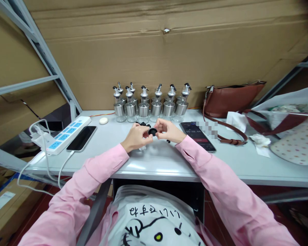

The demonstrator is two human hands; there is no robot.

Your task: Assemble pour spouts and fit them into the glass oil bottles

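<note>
Between my two hands, above the table's front part, is a small round black cap-like piece (152,131) with a silvery rim. My left hand (136,136) pinches its left edge with thumb and fingers. From the other side, my right hand (169,131) grips the right edge with bent fingers. Several small black parts (142,124) lie just behind my left hand, partly hidden. Beyond the hands stand several glass-and-steel oil bottles (156,108), upright in rows, each with a silver pourer top.
A power strip (66,135) and a charging phone (82,138) lie at left, near a white round object (103,120). To the right lie another phone (199,136), a brown bag (232,99), crumpled tissue (259,140) and a dotted bag (295,145). Cardboard (143,58) walls the back.
</note>
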